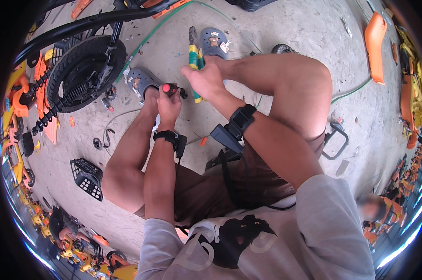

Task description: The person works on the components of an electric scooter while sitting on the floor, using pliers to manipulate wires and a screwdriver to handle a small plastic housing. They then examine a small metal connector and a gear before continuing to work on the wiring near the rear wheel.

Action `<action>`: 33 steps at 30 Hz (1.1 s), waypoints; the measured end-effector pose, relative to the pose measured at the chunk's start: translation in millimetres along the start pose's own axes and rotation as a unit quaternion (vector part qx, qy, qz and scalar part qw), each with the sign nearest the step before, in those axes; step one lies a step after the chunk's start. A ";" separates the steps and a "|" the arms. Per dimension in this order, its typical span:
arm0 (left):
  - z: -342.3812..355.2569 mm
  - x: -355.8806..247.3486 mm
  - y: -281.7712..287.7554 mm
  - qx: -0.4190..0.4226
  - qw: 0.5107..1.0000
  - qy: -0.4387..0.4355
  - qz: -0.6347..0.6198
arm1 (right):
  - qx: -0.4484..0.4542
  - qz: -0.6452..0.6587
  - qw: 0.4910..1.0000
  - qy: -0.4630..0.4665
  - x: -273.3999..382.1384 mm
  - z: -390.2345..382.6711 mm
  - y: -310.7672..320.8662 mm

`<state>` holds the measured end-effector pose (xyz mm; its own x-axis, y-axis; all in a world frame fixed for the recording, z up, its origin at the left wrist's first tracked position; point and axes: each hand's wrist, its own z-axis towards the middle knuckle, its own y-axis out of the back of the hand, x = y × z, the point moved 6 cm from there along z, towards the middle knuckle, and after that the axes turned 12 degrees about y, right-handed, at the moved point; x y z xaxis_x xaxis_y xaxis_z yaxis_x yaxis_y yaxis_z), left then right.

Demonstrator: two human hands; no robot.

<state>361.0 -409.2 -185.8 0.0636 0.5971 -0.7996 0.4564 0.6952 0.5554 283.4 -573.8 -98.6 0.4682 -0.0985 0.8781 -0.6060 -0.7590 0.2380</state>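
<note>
The left hand (pixel 170 106) is gripping a stubby black object (pixel 172 88) (its rounded end is red). The right hand's (pixel 205 82) fingers are holding a long green-and-yellow tool (pixel 193 57) over gritty concrete floor (pixel 173 37).

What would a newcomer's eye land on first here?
Probably the big black wheel at upper left, with coil springs close by. Then, at upper centre, the right hand gripping a green-and-yellow-handled tool and the left hand holding a red-ended black piece. The long orange panel on the floor at upper right also stands out.
</note>
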 end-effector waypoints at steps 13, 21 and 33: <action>-1.1 -2.6 -1.8 -0.001 0.996 -0.032 0.079 | -0.010 -0.045 0.998 0.053 5.6 -1.9 1.0; 2.1 -1.1 -0.4 0.000 0.998 -0.035 0.060 | 0.029 -0.056 0.998 0.022 16.6 -10.5 3.9; 1.4 2.8 3.2 -0.005 0.996 -0.012 0.094 | 0.048 -0.071 0.995 0.044 13.6 -10.8 -3.2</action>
<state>363.8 -405.8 -186.5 0.1681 0.7067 -0.6872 0.4265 0.5764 0.6971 284.8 -565.8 -82.9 0.4835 0.0671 0.8728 -0.4725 -0.8193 0.3248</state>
